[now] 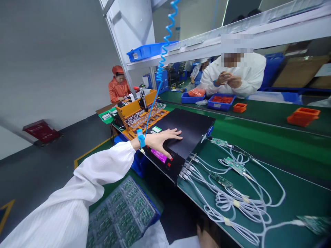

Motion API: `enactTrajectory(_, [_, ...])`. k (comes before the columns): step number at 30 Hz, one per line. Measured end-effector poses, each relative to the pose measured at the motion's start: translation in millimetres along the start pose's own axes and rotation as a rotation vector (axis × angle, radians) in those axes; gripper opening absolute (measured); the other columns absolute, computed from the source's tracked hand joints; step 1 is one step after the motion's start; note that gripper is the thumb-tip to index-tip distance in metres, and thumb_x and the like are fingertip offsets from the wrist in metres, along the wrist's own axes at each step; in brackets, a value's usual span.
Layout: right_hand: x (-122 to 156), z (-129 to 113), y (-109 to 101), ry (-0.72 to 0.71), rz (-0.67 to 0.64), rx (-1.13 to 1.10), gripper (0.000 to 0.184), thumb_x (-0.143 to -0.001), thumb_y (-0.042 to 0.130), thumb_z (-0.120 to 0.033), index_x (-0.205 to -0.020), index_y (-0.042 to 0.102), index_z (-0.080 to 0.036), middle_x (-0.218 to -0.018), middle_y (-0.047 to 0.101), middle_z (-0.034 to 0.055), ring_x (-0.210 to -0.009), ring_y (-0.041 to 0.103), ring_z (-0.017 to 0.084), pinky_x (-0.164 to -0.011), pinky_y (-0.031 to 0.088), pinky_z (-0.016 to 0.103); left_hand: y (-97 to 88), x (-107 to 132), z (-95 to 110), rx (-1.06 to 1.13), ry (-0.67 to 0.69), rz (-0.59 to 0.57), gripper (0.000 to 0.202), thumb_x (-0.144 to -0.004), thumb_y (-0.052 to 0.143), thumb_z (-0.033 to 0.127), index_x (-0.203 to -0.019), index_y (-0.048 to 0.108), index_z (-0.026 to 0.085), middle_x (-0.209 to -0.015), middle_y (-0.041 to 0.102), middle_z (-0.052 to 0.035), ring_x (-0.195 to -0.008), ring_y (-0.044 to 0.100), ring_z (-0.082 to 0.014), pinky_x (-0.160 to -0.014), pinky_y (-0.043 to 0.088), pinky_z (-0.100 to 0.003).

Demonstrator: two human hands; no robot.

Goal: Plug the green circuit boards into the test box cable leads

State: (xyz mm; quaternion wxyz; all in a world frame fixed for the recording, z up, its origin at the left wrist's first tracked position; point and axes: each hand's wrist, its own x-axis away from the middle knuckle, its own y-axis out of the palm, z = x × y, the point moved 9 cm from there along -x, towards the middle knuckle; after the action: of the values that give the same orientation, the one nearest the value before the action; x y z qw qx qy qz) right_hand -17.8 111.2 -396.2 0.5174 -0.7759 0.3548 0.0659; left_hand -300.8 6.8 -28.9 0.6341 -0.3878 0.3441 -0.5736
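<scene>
Black rectangular box [192,127] has an unreadable magenta screen [158,156]; bare left hand [161,139] rests atop, fingers spread; blurred right hand [207,235], grip unclear.

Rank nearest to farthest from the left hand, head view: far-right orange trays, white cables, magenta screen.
1. Magenta screen: beside the left hand.
2. White cables: right of the black box.
3. Orange trays: far right, farther back.

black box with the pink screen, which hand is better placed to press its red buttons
Left, it seems: the left hand is spread over the black box, thumb beside the red buttons; the right hand is low in shadow, farther away.
</scene>
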Motion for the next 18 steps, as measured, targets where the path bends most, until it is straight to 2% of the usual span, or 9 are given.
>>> enactTrajectory(7, [-9.0,-11.3,-9.9,0.037,0.011,-0.038,0.049,-0.098,0.036,-0.054,-0.079,0.076,-0.032,-0.073,0.066,0.0186,-0.072,0.074,0.046,-0.067,0.056,0.062,1.7,-0.8,-1.5,-0.030,-0.015,-0.018,0.107,-0.071,0.088,0.062,-0.159,0.043,0.021,-0.173,0.024,-0.0169,-0.163,0.008,-0.0333,-0.131,0.003,-0.055])
enactTrajectory(11, [-7.8,-9.7,-7.8,0.030,0.007,-0.046,0.051,-0.099,0.037,-0.053,-0.077,0.076,-0.028,-0.076,0.066,0.0211,-0.072,0.075,0.046,-0.068,0.055,0.061,1.2,-0.6,-0.5,-0.041,-0.014,-0.021,0.108,-0.071,0.087,0.063,-0.159,0.043,0.017,-0.172,0.023,-0.0189,-0.163,0.008,-0.0344,-0.131,0.003,-0.055])
enactTrajectory(14, [-3.4,-7.4,-3.4,0.004,0.019,0.004,0.054,-0.101,0.034,-0.052,-0.077,0.076,-0.027,-0.080,0.068,0.0233,-0.076,0.075,0.046,-0.069,0.056,0.061,0.3,-0.4,1.1,-0.039,-0.017,-0.020,0.106,-0.072,0.087,0.061,-0.159,0.043,0.017,-0.173,0.023,-0.0181,-0.163,0.008,-0.0341,-0.132,0.004,-0.055])
enactTrajectory(18, [1.5,-0.8,-1.5,0.040,0.059,-0.073,0.048,-0.099,0.036,-0.052,-0.080,0.073,-0.030,-0.075,0.068,0.0174,-0.069,0.074,0.046,-0.060,0.056,0.060,-0.1,-0.2,2.0,-0.034,-0.025,-0.022,0.104,-0.073,0.088,0.057,-0.159,0.043,0.019,-0.173,0.023,-0.0169,-0.163,0.009,-0.0343,-0.132,0.005,-0.055])
